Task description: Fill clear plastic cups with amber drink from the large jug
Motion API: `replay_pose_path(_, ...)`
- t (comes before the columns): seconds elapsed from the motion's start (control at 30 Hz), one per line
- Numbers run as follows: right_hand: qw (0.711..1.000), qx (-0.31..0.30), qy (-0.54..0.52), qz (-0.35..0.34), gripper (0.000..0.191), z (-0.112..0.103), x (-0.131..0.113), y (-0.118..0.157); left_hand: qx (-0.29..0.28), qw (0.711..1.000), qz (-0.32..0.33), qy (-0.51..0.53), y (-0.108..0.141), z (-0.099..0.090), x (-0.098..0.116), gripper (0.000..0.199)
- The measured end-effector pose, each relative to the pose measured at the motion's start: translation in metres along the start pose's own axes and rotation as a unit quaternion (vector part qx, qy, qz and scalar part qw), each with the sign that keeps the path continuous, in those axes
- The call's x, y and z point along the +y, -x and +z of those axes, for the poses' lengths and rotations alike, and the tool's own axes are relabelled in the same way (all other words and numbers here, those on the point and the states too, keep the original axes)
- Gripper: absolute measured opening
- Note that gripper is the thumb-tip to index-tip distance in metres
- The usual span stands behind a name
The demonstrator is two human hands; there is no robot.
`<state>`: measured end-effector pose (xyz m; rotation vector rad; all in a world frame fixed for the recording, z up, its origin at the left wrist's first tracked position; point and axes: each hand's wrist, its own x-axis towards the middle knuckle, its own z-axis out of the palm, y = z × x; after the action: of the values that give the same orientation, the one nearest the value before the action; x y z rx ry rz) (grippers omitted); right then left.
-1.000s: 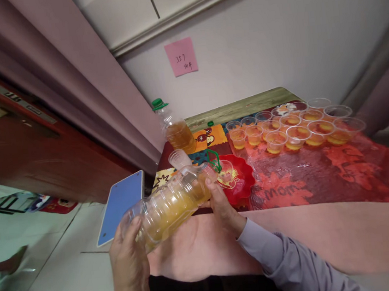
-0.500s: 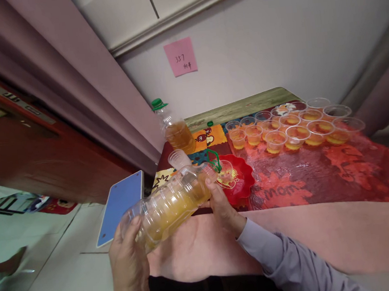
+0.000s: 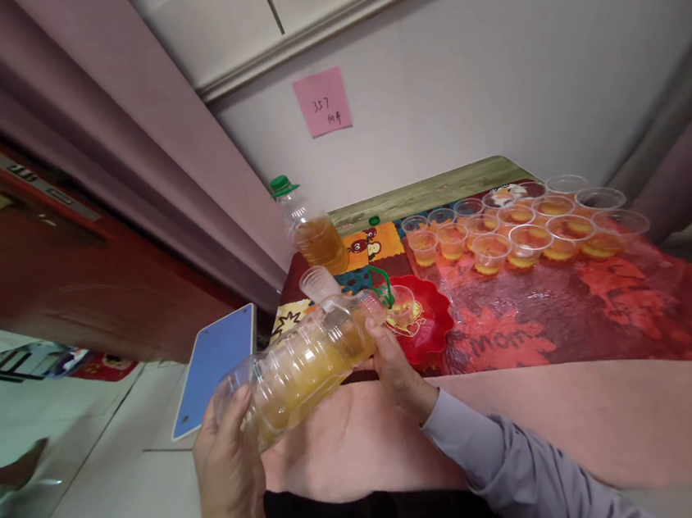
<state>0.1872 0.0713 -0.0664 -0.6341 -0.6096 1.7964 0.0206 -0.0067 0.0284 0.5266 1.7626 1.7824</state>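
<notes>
Right, both hands are on the clear bottle (image 3: 308, 366), which lies slanted between them, its neck aimed away and to the right. The left hand (image 3: 229, 461) is wrapped around the base, thumb pressed along the plastic; the right hand (image 3: 398, 369) is closed about the neck, thumb on the near side. Just past those right fingertips sits a small clear cup (image 3: 406, 304) on a red plate (image 3: 432, 316), so pouring looks like the step in hand, though no stream can be made out. The next move, I'd judge, calls for a slow, even tilt from the base while the neck is kept steady over the rim.

And what surfaces! The bottle is thin and glossy, ringed with moulded ribs, the yellow liquid pooled along its lower side; a thin green loop (image 3: 381, 284) hangs at the neck. The plate is smooth with a scalloped edge. Off to the right of the right fingers, round-rimmed filled cups (image 3: 529, 240) crowd together on slick, wrinkled plastic film (image 3: 512, 307). Beyond the bottle, ahead of the fingers, a green-capped bottle (image 3: 319, 241) stands with amber liquid inside.
</notes>
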Motion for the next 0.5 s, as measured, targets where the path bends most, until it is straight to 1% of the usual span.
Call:
replay_pose_path(0.23,1.000,-0.008,-0.002,-0.001,0.070,-0.0020,0.0026,-0.0014,0.006,1.000,0.013,0.002,-0.0008,0.0004,-0.0009,0.048)
replay_pose_path(0.37,1.000,-0.001,0.005,0.000,0.072,-0.0026,0.0032,-0.0013,0.011,1.000,0.014,0.008,-0.0019,-0.0005,-0.0020,0.048)
replay_pose_path(0.5,1.000,-0.006,0.004,-0.003,0.070,-0.0009,0.0003,0.0006,0.013,1.000,0.010,0.009,-0.0019,-0.0008,-0.0021,0.048)
